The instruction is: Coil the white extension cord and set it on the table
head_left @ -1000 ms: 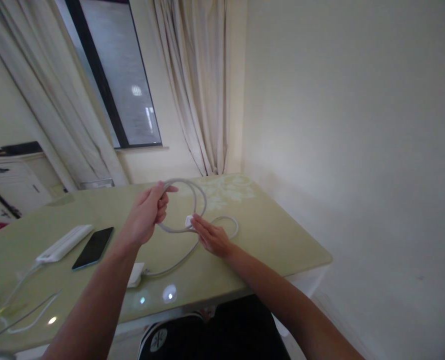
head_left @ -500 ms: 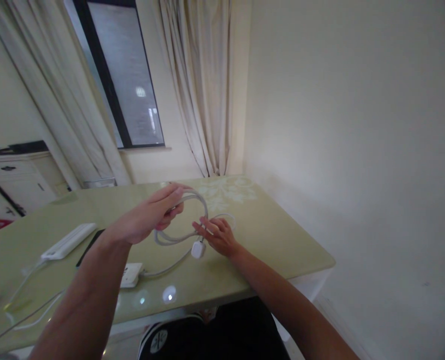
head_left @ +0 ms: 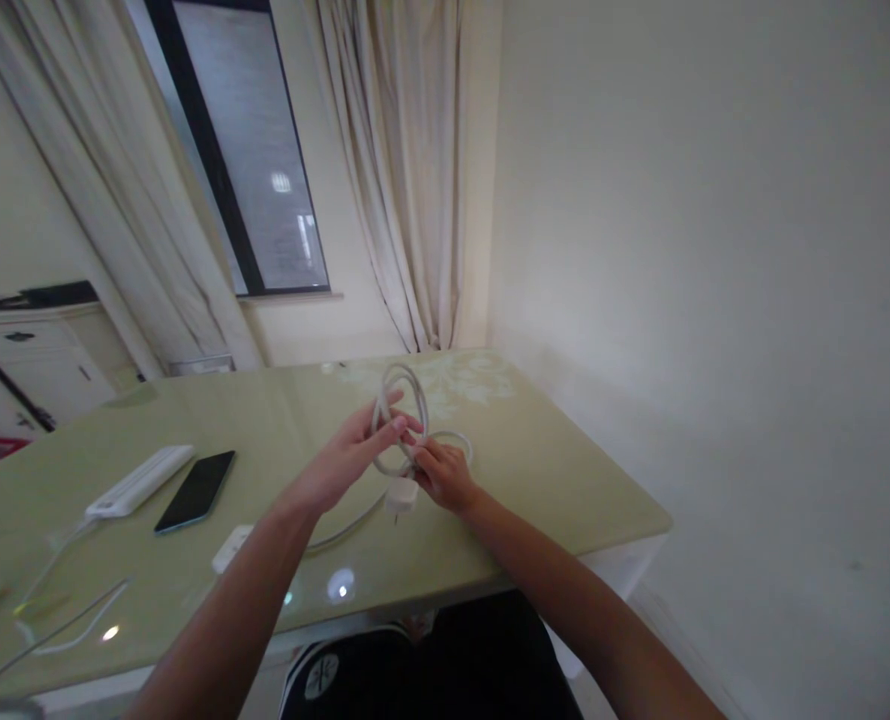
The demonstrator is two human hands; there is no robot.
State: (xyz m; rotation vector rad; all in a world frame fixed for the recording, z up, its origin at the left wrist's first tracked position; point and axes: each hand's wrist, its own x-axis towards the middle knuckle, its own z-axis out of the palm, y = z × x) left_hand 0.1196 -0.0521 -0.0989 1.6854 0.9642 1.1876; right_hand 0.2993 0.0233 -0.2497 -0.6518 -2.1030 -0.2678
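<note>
A pale grey power cord (head_left: 422, 400) stands in loops above the table, held between my two hands. My left hand (head_left: 362, 440) has its thumb and fingers around the left side of the loops. My right hand (head_left: 445, 473) is closed on the cord at the lower right of the coil. Just below the fingers hangs the cord's white plug (head_left: 401, 494), prongs down. One stretch of cord runs left along the table to a white power strip (head_left: 231, 548), partly hidden by my left forearm.
A black phone (head_left: 195, 490) lies left of my arm, beside a long white power strip (head_left: 141, 482) with its own cable. Another thin cable (head_left: 70, 625) curls near the front left edge. The green table (head_left: 565, 480) meets a wall at right.
My left hand has moved right and down toward my right hand, and the loops are smaller and more upright. My right fingers have closed on the cord. The phone is now uncovered.
</note>
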